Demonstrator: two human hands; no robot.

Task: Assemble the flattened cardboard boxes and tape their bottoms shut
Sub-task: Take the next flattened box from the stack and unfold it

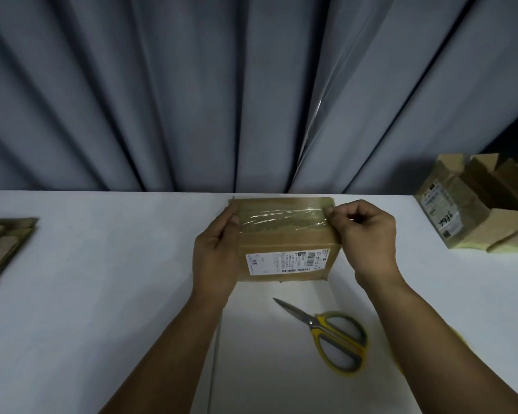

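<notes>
The box (284, 249) stood mid-frame on the tabletop (102, 294), with clear tape (281, 219) across its top. The left hand (219, 249) gripped its left side, fingers curled round it. The right hand (368, 234) pinched the tape's right end. Scissors (332, 333) lay just below.

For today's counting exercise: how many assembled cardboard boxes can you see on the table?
2: one taped brown cardboard box in the middle, one open brown cardboard box at far right; others may hide behind it.
</notes>
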